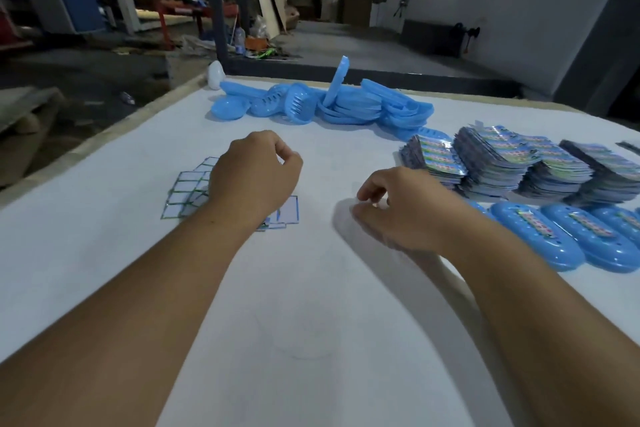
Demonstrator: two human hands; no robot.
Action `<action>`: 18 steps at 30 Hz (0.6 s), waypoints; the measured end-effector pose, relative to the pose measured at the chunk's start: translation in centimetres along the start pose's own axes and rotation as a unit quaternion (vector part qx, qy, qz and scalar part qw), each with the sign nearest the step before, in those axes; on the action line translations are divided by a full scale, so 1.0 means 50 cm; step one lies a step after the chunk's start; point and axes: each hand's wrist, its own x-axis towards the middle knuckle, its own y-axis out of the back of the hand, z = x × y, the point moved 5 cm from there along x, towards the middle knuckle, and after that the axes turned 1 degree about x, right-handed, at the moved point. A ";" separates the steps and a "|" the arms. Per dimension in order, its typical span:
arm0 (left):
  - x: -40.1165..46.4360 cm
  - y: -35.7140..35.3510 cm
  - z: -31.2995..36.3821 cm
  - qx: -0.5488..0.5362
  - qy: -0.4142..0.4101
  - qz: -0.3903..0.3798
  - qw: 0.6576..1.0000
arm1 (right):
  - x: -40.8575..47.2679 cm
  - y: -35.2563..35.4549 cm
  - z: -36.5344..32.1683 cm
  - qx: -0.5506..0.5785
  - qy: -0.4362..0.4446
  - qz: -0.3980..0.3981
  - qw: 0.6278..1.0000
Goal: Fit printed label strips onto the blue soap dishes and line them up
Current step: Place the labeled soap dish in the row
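Both hands are held low over the white worktop (311,288), and nothing can be seen gripped in either. The left hand (254,177) is curled loosely above the fanned label sheets (187,189), its fingers bent inward with the thumb near the forefinger; whether a strip is pinched beneath cannot be told, since the palm side is hidden. The right hand (398,208) is hung with fingers loosely curled and apart, nothing seen held. The unlabelled dishes (322,102) are heaped at the far edge of the worktop, well apart from both hands: smooth, glossy moulded plastic, oval, some slotted, one lid stood on edge. These are judged light and stiff, a little slippery, and best taken by the long rims. Finished dishes (540,239) are lined up at the right, each with a printed strip along the top, just beside the right forearm. Behind them, printed strips (495,156) are stacked in thick piles; thin, glossy and flexible, they are judged easy to crease and prone to cling together, so a single one would best be lifted by a corner or short edge. The sheets under the left hand appear to be white rectangles edged in green, flat and overlapping, likely just as flimsy.
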 end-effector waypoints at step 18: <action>0.209 -0.101 0.100 -0.024 -0.094 -0.059 0.994 | -0.001 -0.011 -0.006 0.011 0.005 0.006 1.000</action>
